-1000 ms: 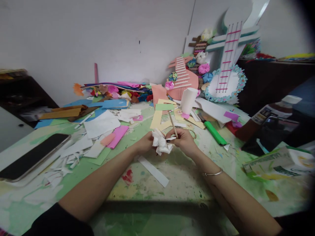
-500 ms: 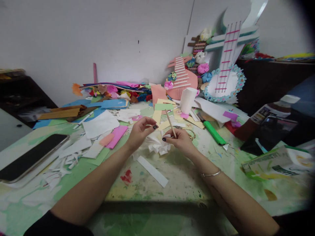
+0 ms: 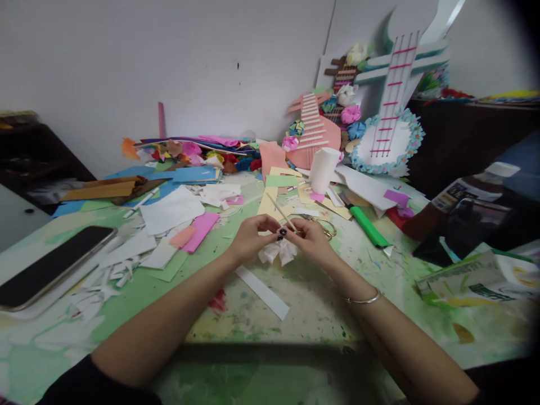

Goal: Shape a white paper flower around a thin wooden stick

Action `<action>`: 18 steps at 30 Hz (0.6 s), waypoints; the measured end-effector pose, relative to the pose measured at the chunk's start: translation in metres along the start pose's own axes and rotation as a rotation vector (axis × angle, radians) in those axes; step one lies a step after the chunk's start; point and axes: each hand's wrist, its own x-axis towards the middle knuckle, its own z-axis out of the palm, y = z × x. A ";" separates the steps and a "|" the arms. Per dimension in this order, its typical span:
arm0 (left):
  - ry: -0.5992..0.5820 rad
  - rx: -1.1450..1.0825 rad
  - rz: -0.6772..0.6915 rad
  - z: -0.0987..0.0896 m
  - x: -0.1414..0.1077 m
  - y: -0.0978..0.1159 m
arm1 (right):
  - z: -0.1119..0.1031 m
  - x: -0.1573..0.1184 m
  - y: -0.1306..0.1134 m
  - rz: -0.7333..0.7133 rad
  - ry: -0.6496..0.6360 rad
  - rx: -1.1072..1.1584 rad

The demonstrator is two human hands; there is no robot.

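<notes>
A crumpled white paper piece [image 3: 278, 252] hangs just below my fingertips, partly hidden by them. My right hand [image 3: 311, 239] is closed on a thin stick [image 3: 277, 206] that points up and to the left, with the paper at its fingertips. Thumb and fingers of my left hand [image 3: 254, 236] are pinched together at the top of the paper, touching the right thumb; what exactly they grip is too small to make out. A flat white paper strip [image 3: 262, 292] lies on the table in front of the hands.
Gold-handled scissors [image 3: 327, 228] and a green-handled tool [image 3: 368, 226] lie beyond my right hand. Paper scraps [image 3: 169, 211] and a phone [image 3: 54, 264] are at left. A white roll [image 3: 324, 170] stands behind; a carton [image 3: 476, 280] lies right.
My left hand has moved right and down, and its fingertips have closed in to meet the right hand at the paper. The stick now leans further left.
</notes>
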 end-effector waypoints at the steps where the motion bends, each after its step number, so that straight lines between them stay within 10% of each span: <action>1: -0.007 -0.051 -0.027 -0.001 0.001 -0.002 | -0.001 0.000 0.000 -0.037 -0.013 -0.055; 18: -0.059 -0.364 -0.228 -0.008 0.005 -0.002 | -0.037 0.002 0.006 -0.456 0.116 -0.583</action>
